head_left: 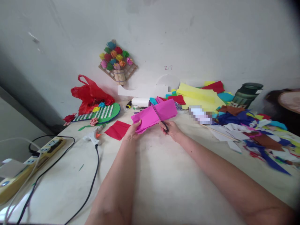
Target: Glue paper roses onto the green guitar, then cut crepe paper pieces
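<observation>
Both forearms reach in from the bottom edge to the middle of the pale surface (164, 187). The left hand (132, 131) is clamped on the near left corner of a folded sheet of magenta paper (152, 115), thumb on top and fingers curled beneath, holding it just above the surface. The right hand (172, 129) is closed through the dark handles of a pair of scissors (162, 121). The blades point away from the person and run into the sheet near its middle, which leaves a paler left part and a deeper pink right part on either side of the cut line. How wide the blades stand I cannot tell. Just left of the left hand a red paper square (117, 129) lies flat. Beside it is a white glue gun (95, 136), whose black cord (92, 181) trails toward the near edge. A yellow power strip (35, 156) sits at far left. Further back are a red plastic bag (91, 93) and a green board (103, 113) with white strips and small paper flowers. A paper flower bouquet (117, 61) is fixed to the wall above. Behind the magenta paper lie yellow sheets (199, 97) and a dark green jar (247, 93). A heap of coloured scraps (257, 134) spreads across the right side. Part of another person (287, 104) shows blurred at the right edge, well apart from both hands.
</observation>
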Demonstrator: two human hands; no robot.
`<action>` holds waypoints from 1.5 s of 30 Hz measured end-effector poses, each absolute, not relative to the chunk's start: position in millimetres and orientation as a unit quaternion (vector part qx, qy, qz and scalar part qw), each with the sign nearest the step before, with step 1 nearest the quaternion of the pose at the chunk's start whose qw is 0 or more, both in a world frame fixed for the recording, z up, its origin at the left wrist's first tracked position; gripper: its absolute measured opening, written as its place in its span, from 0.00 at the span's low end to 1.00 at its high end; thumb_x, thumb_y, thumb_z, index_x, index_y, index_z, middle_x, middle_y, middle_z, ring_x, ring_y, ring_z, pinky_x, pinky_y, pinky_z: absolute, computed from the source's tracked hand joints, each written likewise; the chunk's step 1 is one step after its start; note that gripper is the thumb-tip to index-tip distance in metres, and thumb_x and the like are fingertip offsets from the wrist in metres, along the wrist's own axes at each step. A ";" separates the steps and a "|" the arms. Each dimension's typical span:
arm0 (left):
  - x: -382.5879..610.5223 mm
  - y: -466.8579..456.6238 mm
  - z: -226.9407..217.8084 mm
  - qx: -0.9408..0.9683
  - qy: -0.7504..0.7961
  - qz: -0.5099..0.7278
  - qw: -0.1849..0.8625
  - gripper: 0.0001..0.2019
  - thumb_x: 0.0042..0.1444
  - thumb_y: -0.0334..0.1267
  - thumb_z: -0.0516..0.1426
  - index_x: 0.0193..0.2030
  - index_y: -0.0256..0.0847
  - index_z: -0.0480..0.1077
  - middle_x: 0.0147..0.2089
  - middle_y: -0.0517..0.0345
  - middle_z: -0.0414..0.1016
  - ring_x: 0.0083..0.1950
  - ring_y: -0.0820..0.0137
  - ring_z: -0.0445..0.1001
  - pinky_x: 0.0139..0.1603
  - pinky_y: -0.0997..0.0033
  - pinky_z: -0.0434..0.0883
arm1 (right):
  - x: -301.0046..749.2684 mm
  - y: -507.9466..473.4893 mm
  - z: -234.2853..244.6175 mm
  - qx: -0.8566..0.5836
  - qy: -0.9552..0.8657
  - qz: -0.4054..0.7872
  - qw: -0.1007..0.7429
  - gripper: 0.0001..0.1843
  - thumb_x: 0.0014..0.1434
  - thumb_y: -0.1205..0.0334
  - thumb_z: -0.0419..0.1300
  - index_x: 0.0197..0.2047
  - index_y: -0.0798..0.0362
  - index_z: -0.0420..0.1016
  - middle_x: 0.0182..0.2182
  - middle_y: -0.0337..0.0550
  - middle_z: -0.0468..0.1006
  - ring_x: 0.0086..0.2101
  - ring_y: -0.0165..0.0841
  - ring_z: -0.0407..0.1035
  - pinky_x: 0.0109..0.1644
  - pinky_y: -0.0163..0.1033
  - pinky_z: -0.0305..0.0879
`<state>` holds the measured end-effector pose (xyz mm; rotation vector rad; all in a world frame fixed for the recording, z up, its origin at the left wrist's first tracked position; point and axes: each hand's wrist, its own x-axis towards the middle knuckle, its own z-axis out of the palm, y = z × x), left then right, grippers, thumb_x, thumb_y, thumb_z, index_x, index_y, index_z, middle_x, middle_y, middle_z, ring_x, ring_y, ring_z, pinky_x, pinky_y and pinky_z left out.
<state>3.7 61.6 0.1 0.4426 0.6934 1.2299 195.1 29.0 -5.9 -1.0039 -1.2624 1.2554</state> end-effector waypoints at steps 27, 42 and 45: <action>1.3 62.7 -1.1 0.226 0.319 0.554 0.735 0.06 0.54 0.24 0.52 0.38 0.30 0.67 0.30 0.49 0.75 0.32 0.67 0.77 0.40 0.66 0.76 | 192.7 30.6 -9.7 -0.457 -0.574 0.435 0.522 0.19 0.43 0.52 0.64 0.36 0.53 0.69 0.18 0.32 0.70 0.14 0.24 0.61 0.16 0.30 0.61; 4.2 60.1 -2.1 0.249 0.320 0.522 0.750 0.04 0.52 0.24 0.55 0.36 0.30 0.68 0.30 0.48 0.75 0.33 0.66 0.77 0.39 0.67 0.76 | 201.8 29.7 -1.4 -0.420 -0.551 0.532 0.486 0.21 0.45 0.44 0.62 0.25 0.54 0.64 0.16 0.33 0.66 0.16 0.23 0.60 0.19 0.29 0.58; 3.9 60.0 -1.7 0.244 0.327 0.520 0.750 0.05 0.52 0.24 0.55 0.36 0.30 0.68 0.30 0.49 0.75 0.33 0.66 0.77 0.39 0.68 0.76 | 199.4 31.7 -6.1 -0.412 -0.539 0.534 0.504 0.21 0.44 0.45 0.63 0.24 0.54 0.63 0.15 0.31 0.64 0.16 0.22 0.58 0.18 0.29 0.58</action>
